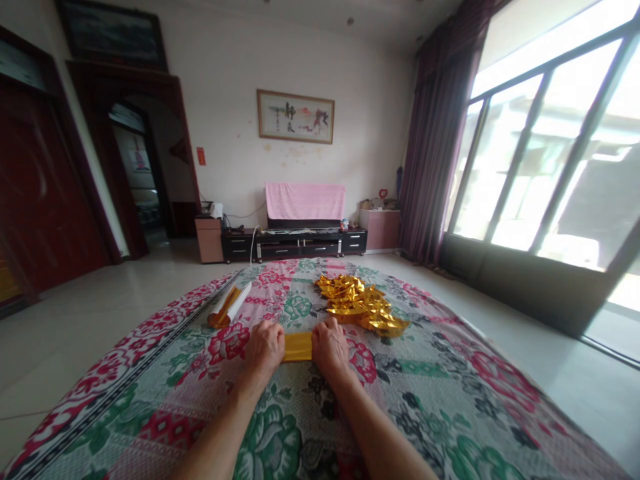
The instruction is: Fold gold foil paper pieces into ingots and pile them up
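Note:
A strip of gold foil paper is stretched flat between my two hands, low over the flowered cloth. My left hand has its fingers closed on the strip's left end. On the right end, my right hand grips with its fingers curled in. Beyond my right hand lies a pile of folded gold foil pieces, shiny and pointed at their ends. To the left of my left hand rests a loose roll of gold and white paper.
The flowered cloth spreads beneath everything and has a curved far edge. Past it, across the tiled floor, stands a low black cabinet with a pink cloth over something on top. Purple curtains and large windows are at the right.

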`<state>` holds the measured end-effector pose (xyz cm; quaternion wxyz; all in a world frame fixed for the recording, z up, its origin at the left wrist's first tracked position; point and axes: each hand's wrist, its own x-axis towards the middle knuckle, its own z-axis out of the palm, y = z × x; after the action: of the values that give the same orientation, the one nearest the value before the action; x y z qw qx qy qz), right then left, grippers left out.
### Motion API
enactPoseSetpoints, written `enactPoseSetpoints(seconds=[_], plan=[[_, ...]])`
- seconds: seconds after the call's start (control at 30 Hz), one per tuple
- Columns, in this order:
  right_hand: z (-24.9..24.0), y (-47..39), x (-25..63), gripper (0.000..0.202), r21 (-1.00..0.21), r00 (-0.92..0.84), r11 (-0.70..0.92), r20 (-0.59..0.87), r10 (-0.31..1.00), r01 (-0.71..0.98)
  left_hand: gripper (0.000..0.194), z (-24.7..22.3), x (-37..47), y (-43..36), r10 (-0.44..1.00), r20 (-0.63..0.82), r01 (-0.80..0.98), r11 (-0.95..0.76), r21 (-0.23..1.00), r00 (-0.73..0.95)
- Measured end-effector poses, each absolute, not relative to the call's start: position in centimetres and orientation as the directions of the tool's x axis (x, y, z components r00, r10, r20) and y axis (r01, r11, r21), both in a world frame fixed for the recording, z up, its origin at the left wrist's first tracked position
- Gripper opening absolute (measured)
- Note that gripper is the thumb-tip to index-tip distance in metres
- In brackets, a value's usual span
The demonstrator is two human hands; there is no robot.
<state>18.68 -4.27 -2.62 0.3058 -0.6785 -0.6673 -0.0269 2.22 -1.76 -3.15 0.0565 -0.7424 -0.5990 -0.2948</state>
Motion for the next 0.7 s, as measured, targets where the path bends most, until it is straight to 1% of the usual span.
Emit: enactPoseSetpoints(seconds=[0.17,0.4,0.47,0.6,0.7], plan=[[-2.5,-4.4,18.8,0.025,-0.363,0.094,0.085,0.448,0.889,0.928,0.021,-3.1,2.1,-1.6,0.869,0.48,0.917,-0.285,0.278,0.125],[-2.4,-5.2,18.8,0.018,-0.352,0.053,0.127,0.459,0.887,0.928,0.013,-2.3,2.5,-2.5,0.896,0.432,0.915,-0.254,0.313,0.101],[-2.3,-5.5,18.7,0.018,-0.339,0.038,0.136,0.461,0.887,0.931,0.017,-2.0,2.7,-3.0,0.896,0.433,0.915,-0.254,0.313,0.1],[-2.2,-6.3,18.4,0.025,-0.323,0.029,0.139,0.463,0.886,0.936,0.031,-1.8,2.9,-3.9,0.881,0.457,0.912,-0.283,0.296,0.124],[-2.2,-6.8,18.2,0.028,-0.311,0.022,0.138,0.461,0.887,0.94,0.036,-1.8,2.9,-4.4,0.875,0.466,0.912,-0.292,0.289,0.133]])
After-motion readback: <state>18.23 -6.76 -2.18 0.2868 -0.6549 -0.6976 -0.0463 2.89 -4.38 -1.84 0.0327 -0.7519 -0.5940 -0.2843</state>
